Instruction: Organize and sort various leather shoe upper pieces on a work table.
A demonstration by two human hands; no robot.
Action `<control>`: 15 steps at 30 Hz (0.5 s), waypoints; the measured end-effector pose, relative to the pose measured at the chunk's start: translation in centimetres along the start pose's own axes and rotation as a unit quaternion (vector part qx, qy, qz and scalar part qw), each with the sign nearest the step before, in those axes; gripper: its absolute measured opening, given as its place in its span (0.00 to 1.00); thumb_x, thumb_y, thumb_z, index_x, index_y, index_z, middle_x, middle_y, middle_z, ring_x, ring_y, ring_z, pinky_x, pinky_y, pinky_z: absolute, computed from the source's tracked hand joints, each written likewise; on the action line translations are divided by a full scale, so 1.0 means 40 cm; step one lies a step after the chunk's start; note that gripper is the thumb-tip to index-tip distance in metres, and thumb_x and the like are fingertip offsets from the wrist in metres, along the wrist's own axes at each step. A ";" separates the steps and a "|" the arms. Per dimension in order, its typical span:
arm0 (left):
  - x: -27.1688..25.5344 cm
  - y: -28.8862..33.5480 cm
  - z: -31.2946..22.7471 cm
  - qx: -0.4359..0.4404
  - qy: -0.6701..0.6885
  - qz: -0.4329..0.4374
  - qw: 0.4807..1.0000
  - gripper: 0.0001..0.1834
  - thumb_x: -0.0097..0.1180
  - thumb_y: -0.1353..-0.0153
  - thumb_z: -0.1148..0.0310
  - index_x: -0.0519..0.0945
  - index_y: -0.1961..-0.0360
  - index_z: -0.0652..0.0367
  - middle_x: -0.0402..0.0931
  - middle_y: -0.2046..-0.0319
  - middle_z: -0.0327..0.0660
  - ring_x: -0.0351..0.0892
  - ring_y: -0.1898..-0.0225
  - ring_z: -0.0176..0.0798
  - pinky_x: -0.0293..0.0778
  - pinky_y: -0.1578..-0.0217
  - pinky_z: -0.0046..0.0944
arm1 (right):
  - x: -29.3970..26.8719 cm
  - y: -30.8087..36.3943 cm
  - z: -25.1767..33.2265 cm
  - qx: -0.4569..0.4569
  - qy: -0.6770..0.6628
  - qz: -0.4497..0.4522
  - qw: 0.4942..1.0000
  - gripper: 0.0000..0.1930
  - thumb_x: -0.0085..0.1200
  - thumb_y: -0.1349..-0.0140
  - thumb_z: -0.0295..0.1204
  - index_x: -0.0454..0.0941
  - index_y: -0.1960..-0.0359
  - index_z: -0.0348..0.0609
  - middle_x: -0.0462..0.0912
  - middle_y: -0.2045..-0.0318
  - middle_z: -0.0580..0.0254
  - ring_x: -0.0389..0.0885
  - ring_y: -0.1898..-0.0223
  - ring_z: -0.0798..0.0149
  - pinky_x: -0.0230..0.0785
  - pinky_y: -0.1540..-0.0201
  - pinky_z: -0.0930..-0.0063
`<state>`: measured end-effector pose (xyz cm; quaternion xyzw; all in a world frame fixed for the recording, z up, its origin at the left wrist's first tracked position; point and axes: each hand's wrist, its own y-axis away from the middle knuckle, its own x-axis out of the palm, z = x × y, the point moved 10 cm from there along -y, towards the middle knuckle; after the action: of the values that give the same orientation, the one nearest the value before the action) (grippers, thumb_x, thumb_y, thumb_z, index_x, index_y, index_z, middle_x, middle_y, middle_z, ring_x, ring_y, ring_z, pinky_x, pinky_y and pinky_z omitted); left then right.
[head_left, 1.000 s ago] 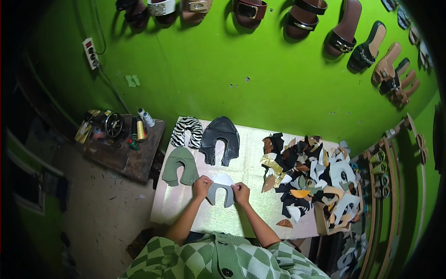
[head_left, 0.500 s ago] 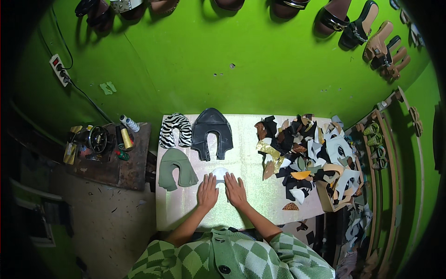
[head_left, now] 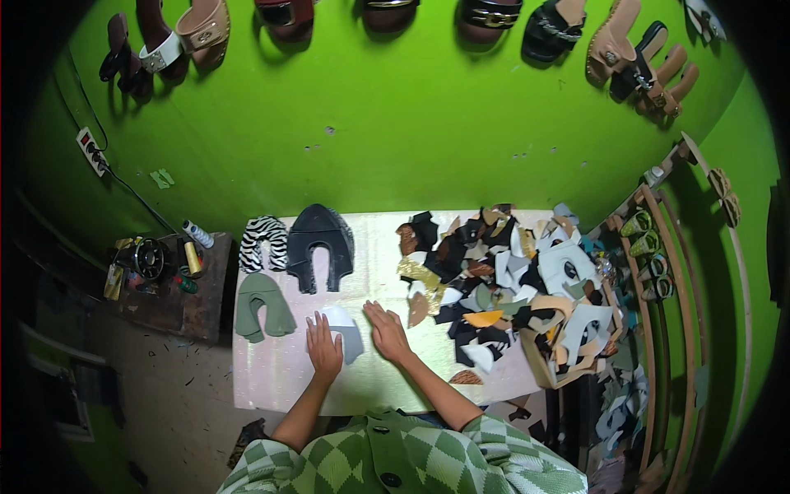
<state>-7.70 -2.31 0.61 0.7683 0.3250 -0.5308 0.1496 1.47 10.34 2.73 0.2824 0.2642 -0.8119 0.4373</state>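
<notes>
A white-and-grey U-shaped shoe upper piece (head_left: 352, 342) lies on the pale table (head_left: 387, 288). Over its left edge rests my left hand (head_left: 326, 350), fingers stretched out and hiding part of it. My right hand (head_left: 388, 336) is flat with fingers extended, a little to the right of the piece and apart from it. Similar U-shaped uppers are laid out on the left of the table: a zebra-striped one (head_left: 251, 244), a larger black one (head_left: 321, 226) and an olive green one (head_left: 262, 288).
A heap of leather scraps (head_left: 469, 272) covers the table's right side, spilling around a box (head_left: 539, 362). On the left, a dark sewing table (head_left: 206, 296) carries a machine (head_left: 149, 258) and thread spools (head_left: 194, 257). A wooden rack (head_left: 650, 329) stands right; sandals (head_left: 387, 12) hang above.
My hands have moved apart; the right has come off the piece and more of it shows. The whole view has shifted, so the table sits further left.
</notes>
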 end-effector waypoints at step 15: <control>0.207 -0.232 -0.813 0.142 0.095 -0.055 0.984 0.33 0.50 0.48 0.76 0.63 0.38 0.51 0.48 0.35 0.52 0.45 0.35 0.64 0.51 0.39 0.56 | -0.694 0.137 -0.573 0.116 0.296 -0.107 0.942 0.20 0.56 0.56 0.23 0.78 0.57 0.51 0.66 0.45 0.57 0.60 0.43 0.55 0.52 0.46 0.58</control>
<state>11.42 26.11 6.86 0.8093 0.3011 -0.5039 -0.0216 24.10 38.78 4.82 0.5291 0.3142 -0.7586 0.2142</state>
